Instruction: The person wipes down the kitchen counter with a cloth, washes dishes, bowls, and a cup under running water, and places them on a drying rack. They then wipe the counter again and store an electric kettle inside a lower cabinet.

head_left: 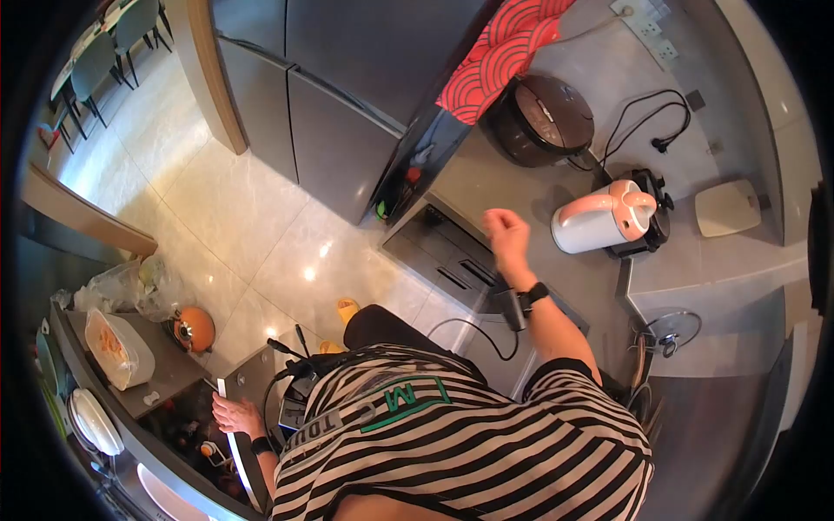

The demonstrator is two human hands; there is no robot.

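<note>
At the lower left, my left hand (238, 415) lies over the pale top edge of a pulled-out drawer (247, 473), its fingers hooked across the rim. Inside the drawer, small jars or bottles (211, 451) show dimly among dark shapes. My right hand (508, 236) is raised in front of the right counter, its fingers loosely curled with nothing visible in them. A white kettle with a pink handle and lid (599, 219) stands just to its right, apart from the hand. Both wrists wear dark bands.
A dark rice cooker (547, 120) sits on the right counter, with a loose black cord (647, 113) behind it. A glass lid (676, 332) lies farther right. On the left counter are a plastic container (120, 347) and an orange round item (193, 329). A grey fridge (339, 122) stands ahead.
</note>
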